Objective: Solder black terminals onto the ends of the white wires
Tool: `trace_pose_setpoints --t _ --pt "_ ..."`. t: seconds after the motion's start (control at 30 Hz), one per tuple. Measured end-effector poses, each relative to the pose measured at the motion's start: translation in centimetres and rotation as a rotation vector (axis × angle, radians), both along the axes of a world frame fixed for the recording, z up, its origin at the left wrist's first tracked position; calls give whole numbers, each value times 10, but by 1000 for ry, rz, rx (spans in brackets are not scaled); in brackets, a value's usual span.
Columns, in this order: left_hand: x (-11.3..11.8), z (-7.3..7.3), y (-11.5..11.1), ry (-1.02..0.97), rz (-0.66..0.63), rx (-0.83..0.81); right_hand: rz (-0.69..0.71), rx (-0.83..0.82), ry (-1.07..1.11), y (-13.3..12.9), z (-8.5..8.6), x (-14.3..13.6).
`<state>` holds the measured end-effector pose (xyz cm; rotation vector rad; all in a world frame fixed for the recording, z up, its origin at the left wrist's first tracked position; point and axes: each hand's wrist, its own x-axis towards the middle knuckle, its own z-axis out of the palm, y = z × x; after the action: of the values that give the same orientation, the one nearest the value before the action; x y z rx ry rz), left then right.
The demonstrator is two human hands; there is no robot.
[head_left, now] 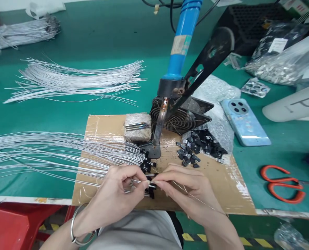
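Your left hand (118,189) and right hand (185,184) each pinch a thin wire (140,182) with a small black part (151,187) over the cardboard (222,184).

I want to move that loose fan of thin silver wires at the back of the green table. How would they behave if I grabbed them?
The thin silver wires would probably flex: they already curve across the green table. They lie unbound and splayed at the tips, so a one-handed grip likely drops some. They look light.

Left hand (118,189) and right hand (185,184) are pinching a thin wire (140,181) with a small black part (151,187) over the cardboard sheet (222,187). A soldering iron (179,52) is standing clamped just behind; loose black parts (200,146) are lying beside the fan (180,119).
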<state>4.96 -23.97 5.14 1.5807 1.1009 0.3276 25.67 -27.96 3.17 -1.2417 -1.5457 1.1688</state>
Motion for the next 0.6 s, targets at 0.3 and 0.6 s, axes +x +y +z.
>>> trace_pose_setpoints --t 0.3,0.6 --pt "-1 -2 0 -3 83 -5 -398 -127 184 -7 -9 2" --pt "3 -4 -4 -26 188 48 -373 -421 693 -14 -15 -44"
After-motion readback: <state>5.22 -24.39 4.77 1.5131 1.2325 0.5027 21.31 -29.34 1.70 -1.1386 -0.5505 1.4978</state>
